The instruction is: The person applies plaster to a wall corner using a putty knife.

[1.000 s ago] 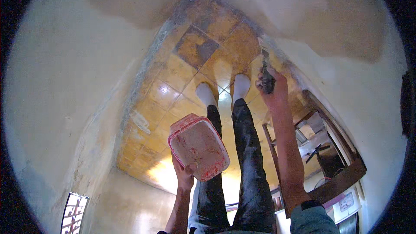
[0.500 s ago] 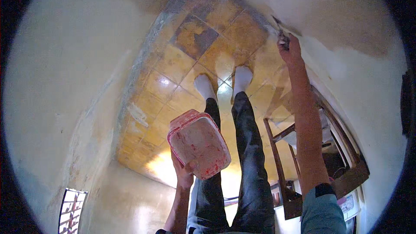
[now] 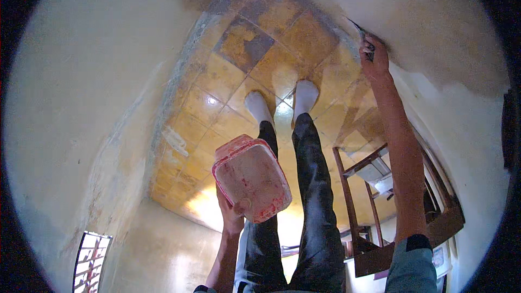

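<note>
My left hand (image 3: 232, 216) is wrapped round the lower left side of a red plastic tub (image 3: 230, 149), thumb over its rim. The tub is tilted toward me, its inside coated with pale paste and red streaks. Out at the upper right, my right hand (image 3: 375, 59) is closed round the handle of what looks like a putty knife (image 3: 356, 27). Its thin dark blade lies edge-on at the right wall (image 3: 434, 27), where a brownish, damp-looking patch spreads. Whether the blade carries any paste cannot be made out.
Worn yellow floor tiles (image 3: 217, 78) lie under my feet, with a dark stained tile ahead. A wooden frame (image 3: 347, 201) like a chair or stool stands under my right forearm. Walls rise on both sides; a barred window (image 3: 92, 260) is at the lower left.
My right hand with the putty knife has moved a little rightward along the wall, the forearm swinging right too. The tub in my left hand has barely shifted.
</note>
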{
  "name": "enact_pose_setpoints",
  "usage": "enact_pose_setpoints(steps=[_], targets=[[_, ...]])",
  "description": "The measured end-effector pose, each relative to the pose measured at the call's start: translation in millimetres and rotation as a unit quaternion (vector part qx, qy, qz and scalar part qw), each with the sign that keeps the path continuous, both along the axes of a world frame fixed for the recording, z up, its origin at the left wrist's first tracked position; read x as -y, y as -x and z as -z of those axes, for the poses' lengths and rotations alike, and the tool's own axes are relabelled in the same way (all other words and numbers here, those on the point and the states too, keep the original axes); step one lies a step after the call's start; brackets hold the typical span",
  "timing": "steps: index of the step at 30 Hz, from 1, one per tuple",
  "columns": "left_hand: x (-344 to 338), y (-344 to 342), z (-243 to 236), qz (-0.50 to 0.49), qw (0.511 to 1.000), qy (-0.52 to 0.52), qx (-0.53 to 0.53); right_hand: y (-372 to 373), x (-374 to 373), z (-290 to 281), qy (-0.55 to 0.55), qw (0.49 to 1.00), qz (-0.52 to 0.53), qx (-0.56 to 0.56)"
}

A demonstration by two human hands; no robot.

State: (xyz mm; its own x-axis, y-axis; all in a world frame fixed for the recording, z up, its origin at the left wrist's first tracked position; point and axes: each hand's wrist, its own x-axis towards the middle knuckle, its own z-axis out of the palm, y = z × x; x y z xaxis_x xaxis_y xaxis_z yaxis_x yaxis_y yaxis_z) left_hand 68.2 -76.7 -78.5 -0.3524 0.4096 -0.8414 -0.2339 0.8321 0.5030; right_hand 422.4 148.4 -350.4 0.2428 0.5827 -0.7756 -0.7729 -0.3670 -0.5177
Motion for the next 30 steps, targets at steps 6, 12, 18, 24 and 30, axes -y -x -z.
enact_pose_setpoints(steps=[6,12,18,24,30], targets=[[-3.1,-3.4,-2.9,-0.001,1.0,-0.002,-0.004,-6.6,7.9,-16.5,-0.02,0.999,0.018,-0.038],[-1.4,1.4,-8.6,-0.014,1.0,-0.003,0.0,-1.7,55.5,-41.6,-0.03,0.996,0.021,-0.084],[1.7,4.6,-6.6,0.019,1.0,0.006,-0.005,8.2,89.8,-43.7,-0.005,0.991,0.075,-0.111],[2.6,9.0,-4.6,0.011,1.0,0.007,-0.007,38.3,81.0,-33.2,0.048,0.993,0.042,-0.102],[3.3,9.4,0.9,0.008,1.0,-0.001,0.016,16.3,78.2,34.8,-0.103,0.928,0.074,-0.35]])
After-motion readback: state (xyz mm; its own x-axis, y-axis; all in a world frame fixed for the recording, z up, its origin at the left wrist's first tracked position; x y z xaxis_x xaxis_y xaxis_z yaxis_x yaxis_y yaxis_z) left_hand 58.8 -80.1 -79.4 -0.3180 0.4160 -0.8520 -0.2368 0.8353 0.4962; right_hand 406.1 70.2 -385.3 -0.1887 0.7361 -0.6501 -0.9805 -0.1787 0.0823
